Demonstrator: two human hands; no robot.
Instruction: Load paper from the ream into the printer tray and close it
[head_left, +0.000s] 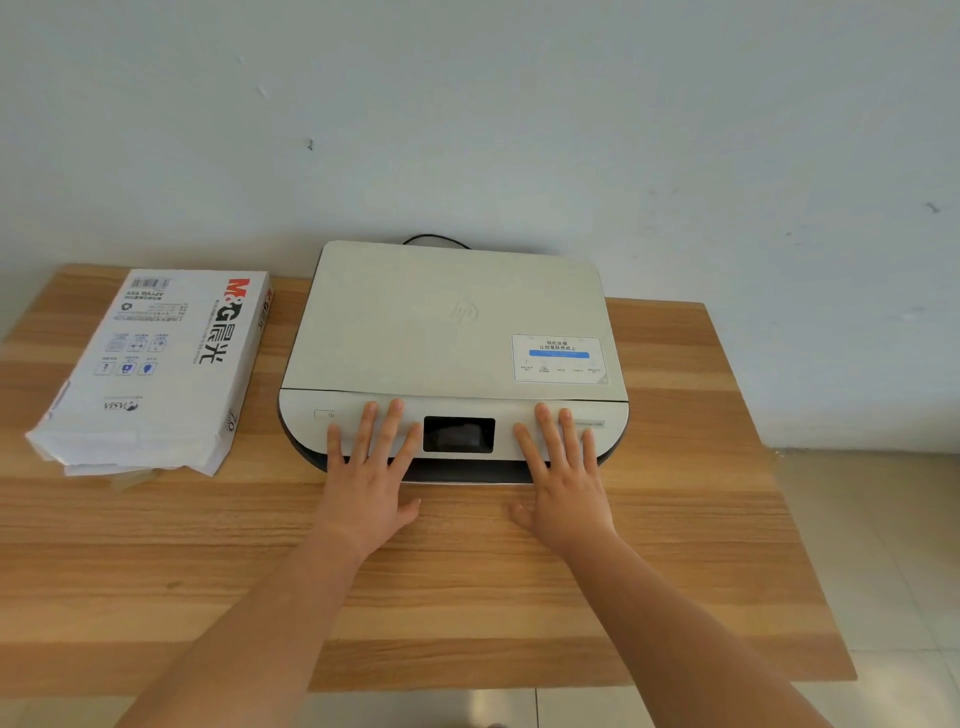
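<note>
A: What takes up most of the view?

B: A wooden table (467, 597) against a pale wall (467, 104). Tiled floor (883, 571) shows to the right of the table and along its near edge.

A: And on the table?

B: A flat white printer (447, 322) sits near the back edge, about midway along it. Its lid is down. A black cable (434, 239) loops out behind the printer.

A: Where is the paper?

B: The ream (150, 364) lies flat to the left of the printer, apart from it. Its near end is torn open, with crumpled wrapper there.

A: The tray?

B: A dark band (467, 470) runs under the printer's front edge. I cannot tell whether that is the tray, or whether it is shut.

A: The hands?

B: Both are flat with fingers spread, gripping nothing. The left hand (371, 467) has its fingers on the printer's front panel, left of the dark screen (458, 434). The right hand (561, 473) lies the same way, right of the screen. Both thumbs hang over the table in front of the printer.

A: Anything smaller?

B: A sticker (558, 358) with a blue bar sits on the printer lid's near right corner. A faint power button (326, 414) is on the panel, left of the left hand.
</note>
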